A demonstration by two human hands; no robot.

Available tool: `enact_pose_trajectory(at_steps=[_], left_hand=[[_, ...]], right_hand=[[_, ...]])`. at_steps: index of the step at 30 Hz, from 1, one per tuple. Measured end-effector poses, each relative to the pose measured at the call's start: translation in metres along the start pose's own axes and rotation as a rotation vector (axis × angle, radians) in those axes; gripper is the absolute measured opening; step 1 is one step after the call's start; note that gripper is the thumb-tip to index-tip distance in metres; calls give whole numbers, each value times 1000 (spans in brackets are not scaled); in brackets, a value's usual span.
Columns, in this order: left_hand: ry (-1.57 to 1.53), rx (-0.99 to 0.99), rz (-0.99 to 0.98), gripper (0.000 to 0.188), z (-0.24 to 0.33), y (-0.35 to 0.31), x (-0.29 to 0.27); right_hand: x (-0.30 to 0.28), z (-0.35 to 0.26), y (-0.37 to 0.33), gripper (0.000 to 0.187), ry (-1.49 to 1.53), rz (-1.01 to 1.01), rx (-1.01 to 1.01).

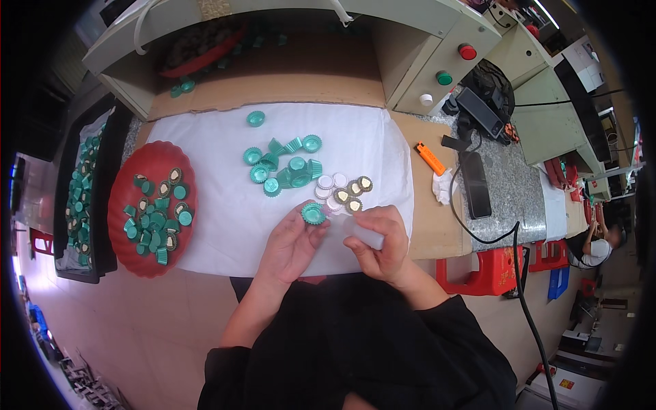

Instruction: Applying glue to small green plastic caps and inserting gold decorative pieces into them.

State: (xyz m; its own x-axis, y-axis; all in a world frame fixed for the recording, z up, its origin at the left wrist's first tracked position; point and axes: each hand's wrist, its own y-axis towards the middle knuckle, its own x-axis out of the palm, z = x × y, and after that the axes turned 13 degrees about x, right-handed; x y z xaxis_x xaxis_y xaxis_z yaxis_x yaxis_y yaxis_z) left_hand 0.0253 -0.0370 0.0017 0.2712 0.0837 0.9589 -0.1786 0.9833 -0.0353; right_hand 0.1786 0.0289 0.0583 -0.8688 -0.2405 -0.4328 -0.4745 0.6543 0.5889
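Note:
In my left hand (292,244) I hold a green fluted cap (313,214), its hollow side facing up, between thumb and fingers. Close beside it, my right hand (385,242) grips a small translucent white bottle (367,234), tilted toward the cap. Just beyond my hands lie several round white discs (325,182) and several dark-rimmed discs with gold centres (354,204). Farther out, a loose group of green fluted caps (296,164) rests on the white sheet (205,157), some upturned, some on their sides.
A red scalloped tray (117,225) of green caps is at left, beside a black crate (98,266) full of more. At right are an orange cutter (430,158), a phone (475,183) and a black cable (517,273). A shelf with coloured buttons (444,78) spans the back.

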Motion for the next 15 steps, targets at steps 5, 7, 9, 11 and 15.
enact_pose_trajectory(at_steps=[5,7,9,11,15], left_hand=[[35,24,-10,32,-2,0,1],[12,22,-17,32,-2,0,0],[10,22,-20,32,-1,0,0],[7,22,-22,32,-1,-1,0],[-4,20,-23,32,-1,0,0]], right_hand=[[4,2,-1,35,12,-19,-6],[5,1,0,35,5,-23,-8],[6,0,3,35,12,13,-19],[6,0,4,35,13,12,-14],[6,1,4,34,6,13,-14]])
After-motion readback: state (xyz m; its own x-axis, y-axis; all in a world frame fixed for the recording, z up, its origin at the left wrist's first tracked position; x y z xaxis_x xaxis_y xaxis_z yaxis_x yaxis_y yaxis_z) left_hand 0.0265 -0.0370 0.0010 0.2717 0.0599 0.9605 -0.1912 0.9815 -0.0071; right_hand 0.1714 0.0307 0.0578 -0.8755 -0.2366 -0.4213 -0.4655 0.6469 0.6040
